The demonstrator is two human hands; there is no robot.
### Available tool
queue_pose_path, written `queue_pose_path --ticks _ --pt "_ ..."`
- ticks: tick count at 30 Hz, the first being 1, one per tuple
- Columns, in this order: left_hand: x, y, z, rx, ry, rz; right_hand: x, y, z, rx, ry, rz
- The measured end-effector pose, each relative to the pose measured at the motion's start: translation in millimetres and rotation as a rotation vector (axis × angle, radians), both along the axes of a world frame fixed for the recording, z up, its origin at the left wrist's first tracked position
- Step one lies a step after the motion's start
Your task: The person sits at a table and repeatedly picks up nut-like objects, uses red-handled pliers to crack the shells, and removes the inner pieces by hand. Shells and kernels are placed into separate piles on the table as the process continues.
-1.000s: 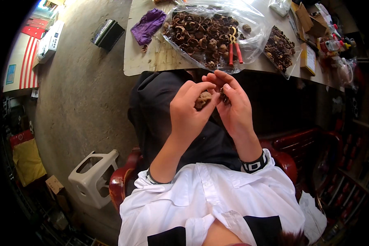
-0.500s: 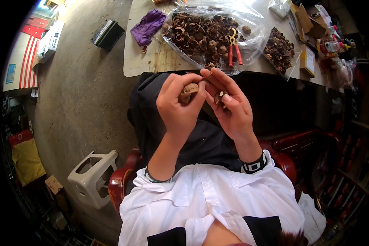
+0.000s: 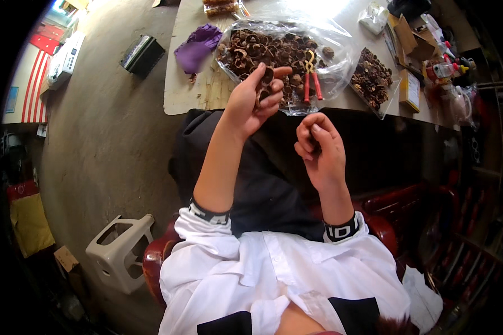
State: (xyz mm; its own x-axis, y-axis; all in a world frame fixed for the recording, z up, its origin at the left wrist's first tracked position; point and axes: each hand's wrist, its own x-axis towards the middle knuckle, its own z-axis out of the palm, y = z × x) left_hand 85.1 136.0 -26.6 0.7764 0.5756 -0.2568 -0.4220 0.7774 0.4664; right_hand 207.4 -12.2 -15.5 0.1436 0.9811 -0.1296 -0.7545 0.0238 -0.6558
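Observation:
My left hand (image 3: 250,106) is stretched forward over the near edge of a clear plastic bag (image 3: 343,64). Its fingers curl round a brown walnut shell (image 3: 265,89). Many broken walnut shells (image 3: 248,47) lie heaped on the bag. On the heap rests a plier-like nutcracker (image 3: 313,84) with red handles and yellow jaws, and a whole walnut (image 3: 328,53) sits beyond it. Close to the table's front edge, my right hand (image 3: 322,148) is closed, fingers bent toward the thumb. Something dark shows inside it, too hidden to name.
Dark walnut pieces (image 3: 370,78) lie on a clear sheet to the right. Beyond are cardboard boxes (image 3: 411,92) and bottles (image 3: 444,70). A purple cloth-like bundle (image 3: 198,47) lies on the table's left. On the floor stand a black box-shaped thing (image 3: 143,56) and a white stool (image 3: 120,254).
My hands have moved apart. The left went forward over the shell heap, its walnut now seen as open shell. My right hand drew back slightly and curled its fingers in.

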Motion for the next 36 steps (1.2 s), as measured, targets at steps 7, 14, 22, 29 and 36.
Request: queue_pose_path --ticks 7,14,22,29,36 --pt "-24 -57 32 0.217 0.245 -0.011 -19 19 27 -0.044 -0.719 -0.084" --pt "-29 -85 38 0.455 0.309 0.184 -27 11 26 -0.05 -0.688 -0.133" --pt "-28 -101 23 1.36 0.749 0.458 -31 4 31 -0.081 -0.874 -0.183" --pt "-32 -109 23 1.336 0.918 0.397 -29 3 31 0.002 -1.109 -0.069" --pt "-30 -112 18 1.035 0.71 0.42 -29 2 28 -0.054 -0.949 0.02"
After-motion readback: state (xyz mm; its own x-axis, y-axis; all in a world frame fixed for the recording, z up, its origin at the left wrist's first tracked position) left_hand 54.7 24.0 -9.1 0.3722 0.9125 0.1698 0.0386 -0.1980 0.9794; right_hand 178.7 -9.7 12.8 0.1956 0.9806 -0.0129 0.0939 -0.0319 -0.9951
